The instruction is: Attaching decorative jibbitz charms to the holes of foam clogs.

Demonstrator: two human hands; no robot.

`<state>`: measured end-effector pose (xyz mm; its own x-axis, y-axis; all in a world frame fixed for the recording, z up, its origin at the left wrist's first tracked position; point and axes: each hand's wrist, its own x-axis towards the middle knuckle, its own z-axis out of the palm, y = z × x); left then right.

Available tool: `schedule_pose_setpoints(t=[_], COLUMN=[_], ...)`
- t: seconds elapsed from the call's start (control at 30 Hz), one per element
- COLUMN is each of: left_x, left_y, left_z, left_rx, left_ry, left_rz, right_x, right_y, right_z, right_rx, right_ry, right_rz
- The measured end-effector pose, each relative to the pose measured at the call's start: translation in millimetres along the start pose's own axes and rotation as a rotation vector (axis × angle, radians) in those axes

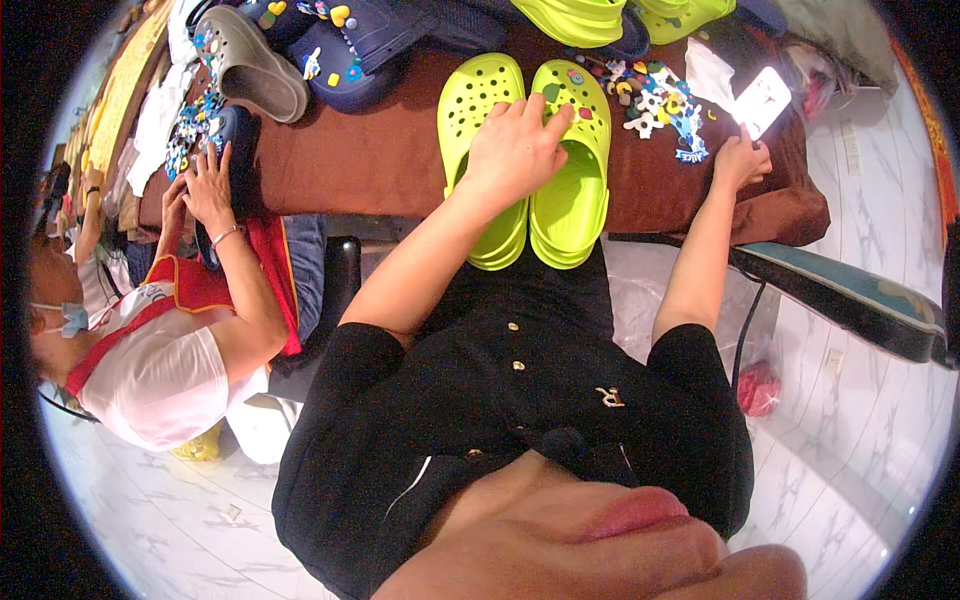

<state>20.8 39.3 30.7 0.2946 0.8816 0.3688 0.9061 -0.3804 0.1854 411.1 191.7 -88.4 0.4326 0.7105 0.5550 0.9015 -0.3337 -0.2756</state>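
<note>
A pair of lime-green clogs (pixel 482 95) stands side by side at the table's near edge, toes pointing away. My left hand (pixel 520 145) lies across them, fingers spread, the fingertips touching the right clog's holed upper. Small charms (pixel 575 76), one round and others green and pink, sit on that upper. Over the table's right end, my right hand (pixel 742 160) pinches a white card (pixel 763 103) by its lower edge; dark marks on it are too small to make out. Between the clogs and the card lies a loose pile of colourful shoe charms (pixel 660 100).
A brown cloth (pixel 330 160) covers the table. Dark blue clogs (pixel 350 80), a grey clog (pixel 262 75) and more lime clogs (pixel 575 20) line its back. At left, a masked co-worker's hands (pixel 208 190) are at a dark clog beside more charms. A padded armrest (pixel 850 295) juts in at right.
</note>
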Motion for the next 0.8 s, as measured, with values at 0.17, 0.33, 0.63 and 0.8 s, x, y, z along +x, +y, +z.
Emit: schedule_pose_setpoints(t=[0.17,0.33,0.63,0.8], left_x=[0.9,1.3,-0.3,-0.1], left_y=[0.7,-0.1,1.5,2.2], left_z=[-0.7,-0.2,-1.3,-0.5], left_rx=[-0.003,-0.003,0.002,0.009], left_ry=[-0.014,-0.017,-0.004,-0.004], left_rz=[-0.006,-0.006,-0.003,-0.002], right_x=[1.2,1.2,-1.5,-0.5], right_y=[-1.0,-2.5,-2.7,-2.7], right_z=[1.1,1.5,-3.8,-5.9], right_rx=[-0.079,-0.051,0.002,0.013], right_ry=[-0.048,-0.023,0.021,0.019], right_rz=[-0.021,-0.017,-0.013,0.001])
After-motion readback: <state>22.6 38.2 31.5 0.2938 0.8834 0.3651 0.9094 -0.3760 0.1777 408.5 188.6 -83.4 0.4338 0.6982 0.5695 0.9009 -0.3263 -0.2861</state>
